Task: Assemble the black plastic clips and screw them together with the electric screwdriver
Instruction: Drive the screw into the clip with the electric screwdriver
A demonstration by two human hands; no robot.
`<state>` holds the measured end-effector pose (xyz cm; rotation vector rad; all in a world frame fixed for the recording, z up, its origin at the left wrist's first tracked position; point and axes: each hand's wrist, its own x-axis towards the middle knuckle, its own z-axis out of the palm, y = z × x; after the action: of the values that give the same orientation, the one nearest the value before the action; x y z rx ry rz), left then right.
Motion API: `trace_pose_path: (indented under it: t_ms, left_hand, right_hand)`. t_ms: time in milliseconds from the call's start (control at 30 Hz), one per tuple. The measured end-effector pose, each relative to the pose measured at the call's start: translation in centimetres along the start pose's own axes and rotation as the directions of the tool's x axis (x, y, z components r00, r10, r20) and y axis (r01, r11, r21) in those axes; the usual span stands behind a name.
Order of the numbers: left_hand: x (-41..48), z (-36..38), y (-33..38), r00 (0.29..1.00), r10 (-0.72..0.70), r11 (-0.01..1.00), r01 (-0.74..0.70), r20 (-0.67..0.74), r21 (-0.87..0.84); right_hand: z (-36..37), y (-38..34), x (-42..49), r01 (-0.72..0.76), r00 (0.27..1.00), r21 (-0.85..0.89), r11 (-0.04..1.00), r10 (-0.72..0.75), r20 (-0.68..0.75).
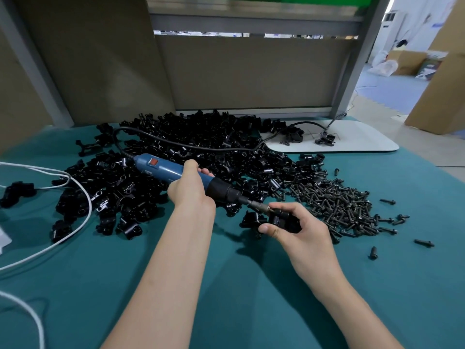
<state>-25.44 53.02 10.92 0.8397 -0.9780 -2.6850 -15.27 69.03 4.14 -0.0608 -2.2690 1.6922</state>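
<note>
Left hand (190, 190) is wrapped round the blue barrel of the electric screwdriver (163, 167), which is slanted down to the right so that its bit is brought against the black clip (283, 219). That clip is pinched between the thumb and curled fingers of the right hand (299, 233) and held just above the green cloth (226, 285), apparently so that it is steadied against the push of the bit (the screw itself is hidden). Loose clips (201, 137) are heaped behind the tool, and the screws (337, 200) are piled just right of the held clip, judged to be laid within easy reach.
</note>
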Motion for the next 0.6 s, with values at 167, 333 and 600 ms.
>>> trace_pose_path:
  t_ms: [167, 333, 600]
  left_hand:
    - [0.3, 0.0, 0.2, 1.000, -0.008, 1.000, 0.008, -0.001, -0.005]
    - [1.8, -0.3, 0.6, 0.994, -0.103, 0.994, 0.102, 0.026, 0.041]
    - [3.9, -0.6, 1.5, 0.987, -0.144, 0.984, 0.134, 0.075, 0.119]
  right_hand:
    - [0.0, 0.0, 0.1, 0.002, 1.000, -0.011, 1.000, -0.002, 0.019]
    - [0.2, -0.3, -0.3, 0.066, 0.995, -0.046, 0.997, -0.062, 0.076]
    - [0.4, 0.0, -0.6, 0.074, 0.988, -0.060, 0.995, -0.065, 0.141]
